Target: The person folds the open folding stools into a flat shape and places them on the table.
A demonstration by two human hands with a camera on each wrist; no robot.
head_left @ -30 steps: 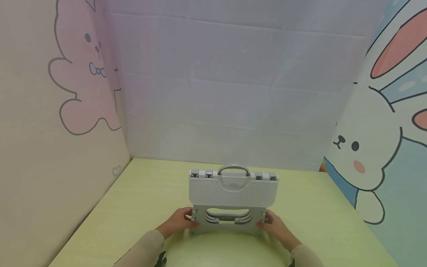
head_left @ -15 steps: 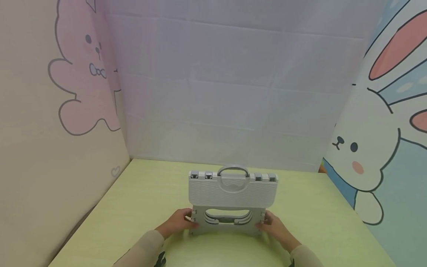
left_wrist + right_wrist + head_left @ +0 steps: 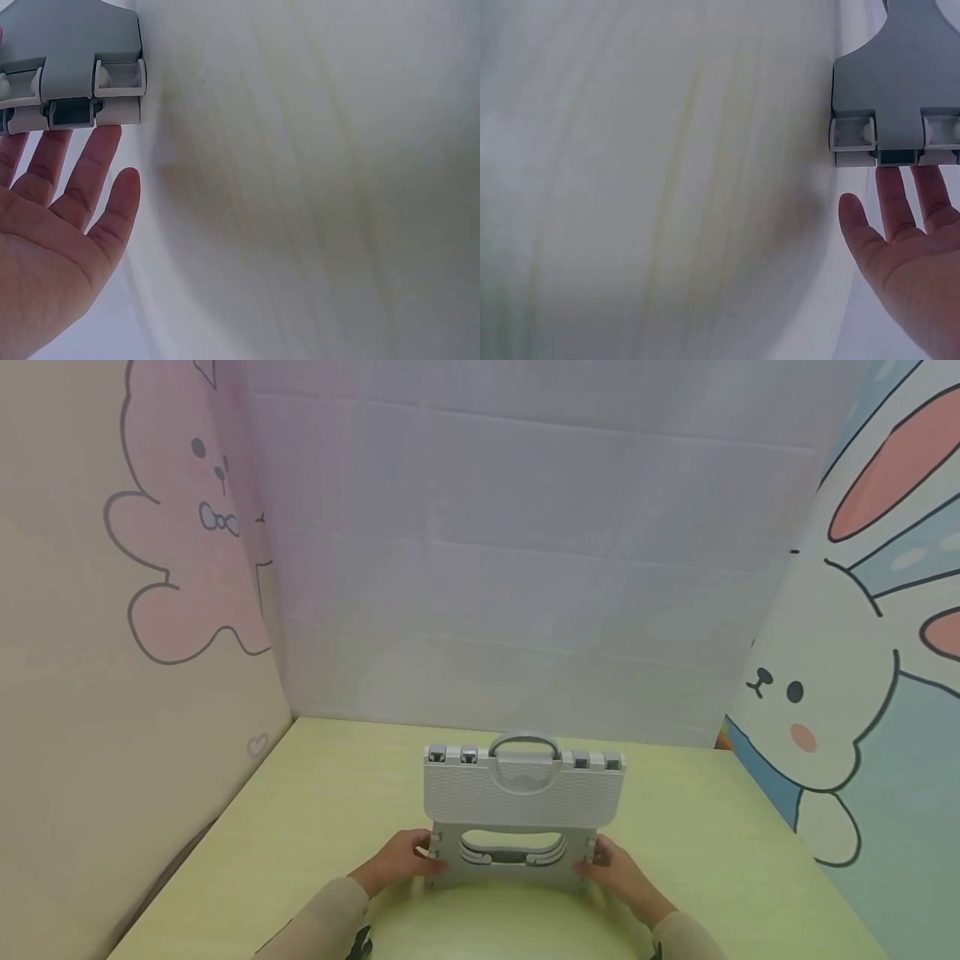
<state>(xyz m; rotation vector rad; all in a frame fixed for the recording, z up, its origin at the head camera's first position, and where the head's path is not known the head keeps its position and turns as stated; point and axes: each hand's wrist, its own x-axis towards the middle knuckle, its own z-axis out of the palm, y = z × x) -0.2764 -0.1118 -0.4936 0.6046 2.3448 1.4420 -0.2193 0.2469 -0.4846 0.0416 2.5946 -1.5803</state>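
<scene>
A white and grey folding step stool (image 3: 523, 793) stands upright on the yellow table, its arched carrying handle (image 3: 524, 745) at the top. Its textured top panel overhangs a lower panel with an oval opening. My left hand (image 3: 401, 858) holds the lower panel's left edge, thumb on the front face. On the opposite edge my right hand (image 3: 618, 870) grips it the same way. Both wrist views show fingertips against the hinged grey side: the left fingers (image 3: 84, 176) below one hinge row, the right fingers (image 3: 897, 206) below the other. The little fingers stand apart from the stool.
The pale yellow table (image 3: 330, 793) spreads around the stool. A whitish sheet wall (image 3: 480, 568) rises behind it. The left wall (image 3: 195, 577) carries a pink bear drawing, and the right wall (image 3: 810, 710) a cartoon rabbit.
The view has shifted very slightly. Both hands and the stool keep the same positions relative to each other.
</scene>
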